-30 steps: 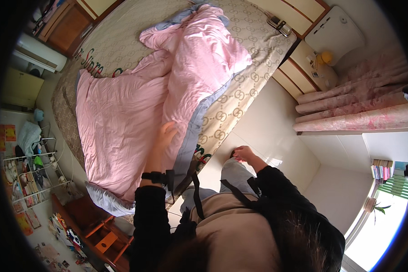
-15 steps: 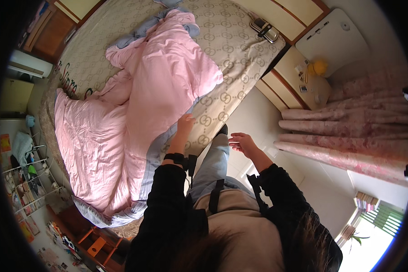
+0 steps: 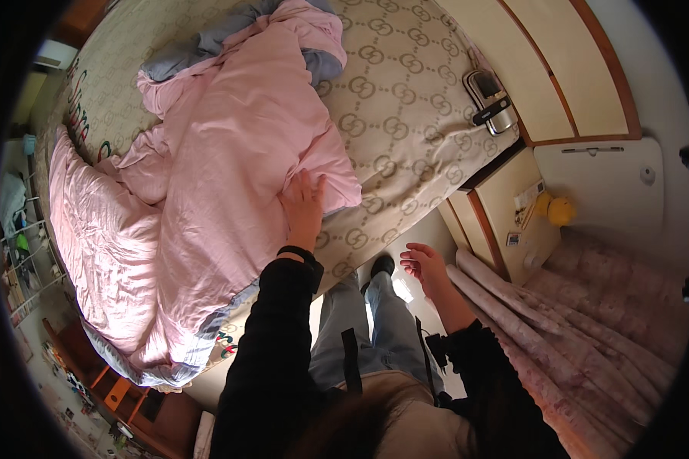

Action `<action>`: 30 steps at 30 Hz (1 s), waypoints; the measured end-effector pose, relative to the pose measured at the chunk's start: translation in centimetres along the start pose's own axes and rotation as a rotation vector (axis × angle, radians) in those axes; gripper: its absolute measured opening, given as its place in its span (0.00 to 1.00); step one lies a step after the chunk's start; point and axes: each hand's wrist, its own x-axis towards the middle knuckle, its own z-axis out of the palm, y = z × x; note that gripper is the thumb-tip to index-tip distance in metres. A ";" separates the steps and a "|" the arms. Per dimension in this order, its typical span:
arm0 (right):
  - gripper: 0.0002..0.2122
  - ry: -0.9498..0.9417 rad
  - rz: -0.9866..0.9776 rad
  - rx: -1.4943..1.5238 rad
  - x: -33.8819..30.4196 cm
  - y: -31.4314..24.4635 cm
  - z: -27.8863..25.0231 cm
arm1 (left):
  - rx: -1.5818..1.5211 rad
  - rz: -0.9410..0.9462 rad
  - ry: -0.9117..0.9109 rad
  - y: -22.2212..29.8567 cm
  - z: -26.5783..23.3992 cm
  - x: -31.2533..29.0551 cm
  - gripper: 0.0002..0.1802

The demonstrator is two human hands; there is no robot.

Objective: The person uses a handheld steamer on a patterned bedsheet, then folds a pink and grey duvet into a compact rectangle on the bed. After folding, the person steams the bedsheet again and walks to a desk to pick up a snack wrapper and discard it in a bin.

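A rumpled pink quilt (image 3: 214,145) with a grey-blue underside (image 3: 187,57) lies across the left part of a bed (image 3: 406,92) covered in a beige patterned sheet. My left hand (image 3: 305,206) rests on the quilt's near right corner, fingers stretched out and flat against the cloth. My right hand (image 3: 426,269) hangs in the air beyond the bed's edge, over the floor, its fingers partly bent and apart with nothing in them. Dark bands circle both of my wrists.
On the bed's far right corner lies a silver and black device (image 3: 491,103). Beside the bed stands a cream cabinet (image 3: 505,206) with a yellow toy (image 3: 556,208) on it. Pink curtains (image 3: 559,344) hang at the right. A wire rack (image 3: 24,229) stands at far left.
My left hand has moved forward onto the quilt's corner. My right hand has stayed raised beside the bed. The view has turned and come closer to the bed.
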 end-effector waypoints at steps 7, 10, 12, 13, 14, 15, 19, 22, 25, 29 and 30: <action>0.13 -0.163 0.129 -0.292 5.1 -5.9 2.2 | -1.056 -0.483 -0.280 -4.4 -2.7 3.3 0.30; 0.18 -0.263 0.047 -0.371 9.2 -11.3 6.3 | -1.577 -0.850 -0.314 -5.3 -7.4 -3.8 0.25; 0.27 -0.320 -0.089 -0.462 12.2 -15.4 10.5 | -1.565 -1.206 -0.368 -4.5 -11.1 -10.1 0.20; 0.33 -0.310 -0.148 -0.506 13.4 -17.0 12.6 | -1.629 -1.445 -0.375 -3.9 -12.9 -13.1 0.21; 0.37 -0.350 -0.123 -0.493 14.5 -18.8 14.5 | -1.640 -1.538 -0.436 -3.2 -14.7 -16.2 0.22; 0.42 -0.412 -0.089 -0.472 15.5 -20.3 16.4 | -1.693 -1.617 -0.479 -2.8 -16.6 -18.8 0.23; 0.46 -0.370 0.139 -0.502 19.0 -22.1 20.1 | -1.559 -1.771 -0.560 1.4 -24.1 -27.4 0.24; 0.53 -0.141 0.057 -0.717 22.1 -20.1 20.0 | -1.556 -1.988 -0.191 3.8 -27.8 -30.6 0.22; 0.55 0.004 -0.488 -0.850 27.2 -21.7 19.5 | -1.313 -1.871 -0.060 4.6 -28.2 -30.7 0.20; 0.56 -0.041 -0.648 -0.803 35.4 -32.6 22.4 | -1.133 -1.959 0.292 4.7 -24.9 -27.9 0.16; 0.56 -0.050 -0.618 -0.820 37.2 -35.3 23.7 | -1.116 -1.961 0.329 4.7 -23.5 -27.0 0.15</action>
